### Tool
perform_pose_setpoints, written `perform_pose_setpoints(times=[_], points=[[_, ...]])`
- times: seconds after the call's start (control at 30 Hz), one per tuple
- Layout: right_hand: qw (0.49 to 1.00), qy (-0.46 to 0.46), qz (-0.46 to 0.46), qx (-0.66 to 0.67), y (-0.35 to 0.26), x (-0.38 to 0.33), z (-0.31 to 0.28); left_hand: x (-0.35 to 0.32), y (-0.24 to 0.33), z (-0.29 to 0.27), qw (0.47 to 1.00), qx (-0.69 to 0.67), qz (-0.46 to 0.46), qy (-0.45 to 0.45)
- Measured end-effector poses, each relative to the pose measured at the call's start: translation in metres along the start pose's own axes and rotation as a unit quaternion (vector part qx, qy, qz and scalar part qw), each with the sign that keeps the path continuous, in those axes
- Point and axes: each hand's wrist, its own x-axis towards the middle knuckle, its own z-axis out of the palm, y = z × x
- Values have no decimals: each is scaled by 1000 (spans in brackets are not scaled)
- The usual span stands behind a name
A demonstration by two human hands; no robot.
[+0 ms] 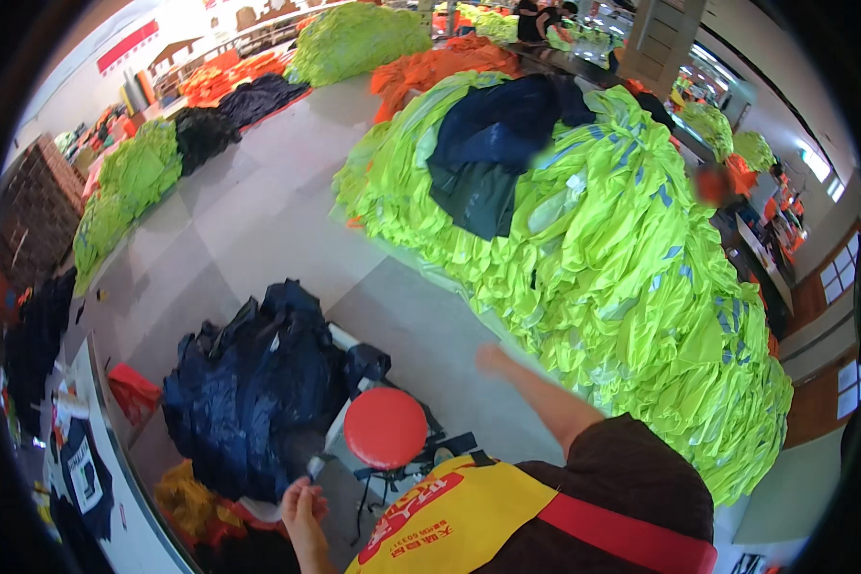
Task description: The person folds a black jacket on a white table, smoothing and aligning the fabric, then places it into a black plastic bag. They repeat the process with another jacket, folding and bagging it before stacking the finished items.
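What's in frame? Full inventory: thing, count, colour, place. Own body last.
Large heap: 1, lime-yellow, right
Draped cloth: count unclear, dark navy, atop the large heap
Smaller lime heaps: at least 2, lime-yellow, top and upper left
Orange heaps: at least 2, orange, top centre and upper left
Bundle: 1, navy, lower left of centre
Stool: 1, red seat, right of the bundle
Bag-like piece: 1, red, left of the bundle
Table: 1, white, lower left
Pillar: 1, tan, top right
Background clutter: too small to count
Apron: 1, yellow and red, worn, bottom centre
Left hand: 1, bare, bottom, below the bundle
Right hand: 1, bare, blurred, centre
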Motion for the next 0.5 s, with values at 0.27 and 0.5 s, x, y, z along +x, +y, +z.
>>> perform_pose_setpoints(times=[0.27,0.5], points=[[900,-343,-135,-232,-117,-230,201,-97,125,-184,856,139,463,183],[872,-301,-32,-385,-166,-238,259,-305,178,-372,841,164,511,70]])
